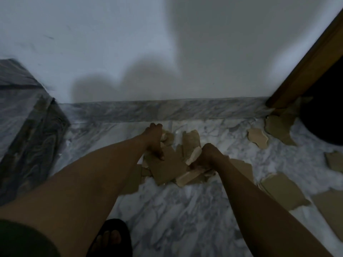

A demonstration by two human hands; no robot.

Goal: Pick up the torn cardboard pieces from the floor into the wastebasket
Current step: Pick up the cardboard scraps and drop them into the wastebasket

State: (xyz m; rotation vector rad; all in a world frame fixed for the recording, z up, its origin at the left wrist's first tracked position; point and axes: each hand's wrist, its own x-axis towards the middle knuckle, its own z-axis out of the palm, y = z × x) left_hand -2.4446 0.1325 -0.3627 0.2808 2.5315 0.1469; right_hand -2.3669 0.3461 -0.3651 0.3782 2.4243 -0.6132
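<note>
Cardboard pile (pixel 167 167) is spread on the floor (pixel 167 210) at 12 o'clock from the body, btwn both hands. Left hand (pixel 155 140) is clamped on pieces at the pile's 11 o'clock, fingers curled, thumb pressed on the big flat piece. Right hand (pixel 207 154) is fisted round pieces at 3 o'clock. A dark round shape (pixel 323 117), prob. the wastebasket, is seen at 2 o'clock, nearer the right hand. Loose pieces (pixel 258 137) are scattered twd it.

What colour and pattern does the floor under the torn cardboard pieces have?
White marble floor with grey veins, seen best in the head view.
</note>
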